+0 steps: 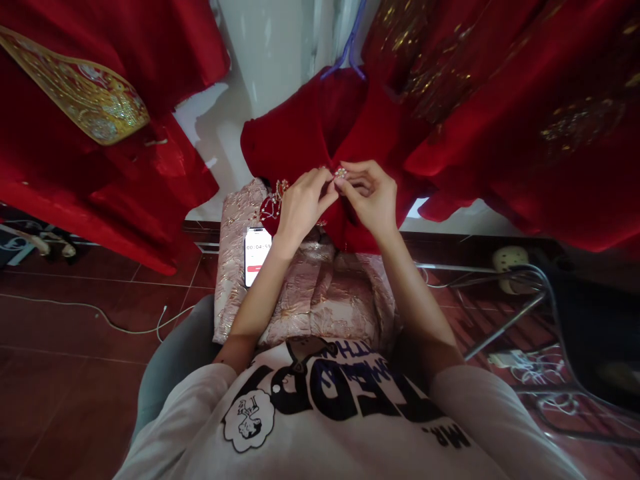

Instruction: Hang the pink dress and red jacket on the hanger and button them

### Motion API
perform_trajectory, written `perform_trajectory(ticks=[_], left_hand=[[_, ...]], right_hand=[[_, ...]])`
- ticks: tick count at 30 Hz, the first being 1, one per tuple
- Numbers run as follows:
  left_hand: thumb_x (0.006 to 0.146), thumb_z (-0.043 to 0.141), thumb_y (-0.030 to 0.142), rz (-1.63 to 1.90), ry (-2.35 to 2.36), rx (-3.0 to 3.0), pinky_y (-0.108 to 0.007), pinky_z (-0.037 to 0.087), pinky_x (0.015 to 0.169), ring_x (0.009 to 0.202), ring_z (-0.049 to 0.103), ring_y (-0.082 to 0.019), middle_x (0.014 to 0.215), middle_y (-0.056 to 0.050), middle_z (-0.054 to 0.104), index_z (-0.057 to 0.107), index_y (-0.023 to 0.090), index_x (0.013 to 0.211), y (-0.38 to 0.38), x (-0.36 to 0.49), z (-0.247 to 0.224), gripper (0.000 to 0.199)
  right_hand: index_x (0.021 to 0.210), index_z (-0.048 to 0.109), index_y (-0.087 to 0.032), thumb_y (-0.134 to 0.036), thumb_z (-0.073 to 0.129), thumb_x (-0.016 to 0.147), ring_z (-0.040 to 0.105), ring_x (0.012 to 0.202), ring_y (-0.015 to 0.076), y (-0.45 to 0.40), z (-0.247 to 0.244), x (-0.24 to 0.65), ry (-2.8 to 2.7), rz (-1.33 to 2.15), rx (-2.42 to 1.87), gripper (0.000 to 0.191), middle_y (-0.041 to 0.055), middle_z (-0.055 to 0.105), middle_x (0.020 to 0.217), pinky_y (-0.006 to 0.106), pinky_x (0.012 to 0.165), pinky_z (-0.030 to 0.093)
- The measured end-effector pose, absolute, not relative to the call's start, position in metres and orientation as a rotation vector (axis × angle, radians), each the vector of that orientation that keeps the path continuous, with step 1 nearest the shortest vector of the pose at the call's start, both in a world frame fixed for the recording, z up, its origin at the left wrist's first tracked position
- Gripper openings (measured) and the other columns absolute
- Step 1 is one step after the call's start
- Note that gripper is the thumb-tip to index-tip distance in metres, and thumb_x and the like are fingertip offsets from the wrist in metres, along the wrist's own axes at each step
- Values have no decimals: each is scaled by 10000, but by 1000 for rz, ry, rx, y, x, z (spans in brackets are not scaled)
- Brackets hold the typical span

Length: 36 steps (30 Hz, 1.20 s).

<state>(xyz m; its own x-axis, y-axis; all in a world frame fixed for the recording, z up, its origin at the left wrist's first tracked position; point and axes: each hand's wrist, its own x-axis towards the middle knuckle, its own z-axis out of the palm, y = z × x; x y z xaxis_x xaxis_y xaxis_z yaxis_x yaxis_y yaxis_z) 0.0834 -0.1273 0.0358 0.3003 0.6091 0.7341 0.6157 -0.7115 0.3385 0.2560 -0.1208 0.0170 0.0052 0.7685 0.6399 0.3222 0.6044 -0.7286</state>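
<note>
A red garment (295,133) hangs on a blue hanger (347,53) in front of me. My right hand (369,193) pinches a small beaded ornament (341,173) near the garment's front. Close beside it, my left hand (305,207) has its thumb and fingertips pressed together at the ornament's left edge; whatever lies between those fingertips is too small to make out. Strings of beads (273,203) lie on the red cloth left of my left hand. Under my forearms is a pink and gold brocade cloth (325,300).
A phone (256,257) showing a timer lies on the brocade by my left forearm. Red garments with gold decoration (110,107) hang on both sides. At the right stand a black chair (595,320), a pale clog (510,260) and cables (545,367).
</note>
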Motion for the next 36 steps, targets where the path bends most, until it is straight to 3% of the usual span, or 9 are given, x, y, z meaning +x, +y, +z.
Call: perform_trajectory(ticks=[11,18,24,29,36], left_hand=[[1063,550,163,-1354,-1100,-2577,-339,539,909,981,697,-227,998,-73,708,641,178,994,-122,80,36,115],[1043,569,154,-1462,-992,-2631,-340,540,909,959,686,-214,960,-53,694,638,193,953,-113,87,27,120],[978,623,98,-1691,-926,-2653,-322,559,849,843,673,-174,848,-15,658,605,200,871,-104,99,24,148],[974,658,108,-2019,-1046,-2627,-249,574,799,890,690,-136,975,-24,674,587,221,1006,-86,98,9,138],[957,742,127,-2250,-1340,-2537,-205,585,761,894,714,-127,998,-27,698,568,226,1068,-79,101,-11,229]], right_hand=[[1254,696,-268,-695,702,881,726,1021,195,-124,19,252,-1566,475,-967,567,55,739,1109,325,845,645],[1259,721,-253,-643,715,891,740,1047,215,-121,20,258,-1551,510,-950,536,63,757,1142,393,929,650],[1310,714,-253,-626,615,968,703,1204,257,-111,14,259,-1579,486,-957,516,89,731,1270,468,1054,600],[1395,661,-269,-667,564,984,691,1234,251,-105,5,254,-1594,471,-965,580,90,713,1318,460,1108,565],[1438,628,-306,-687,550,986,691,1238,252,-107,2,254,-1616,485,-990,597,77,704,1340,448,1053,597]])
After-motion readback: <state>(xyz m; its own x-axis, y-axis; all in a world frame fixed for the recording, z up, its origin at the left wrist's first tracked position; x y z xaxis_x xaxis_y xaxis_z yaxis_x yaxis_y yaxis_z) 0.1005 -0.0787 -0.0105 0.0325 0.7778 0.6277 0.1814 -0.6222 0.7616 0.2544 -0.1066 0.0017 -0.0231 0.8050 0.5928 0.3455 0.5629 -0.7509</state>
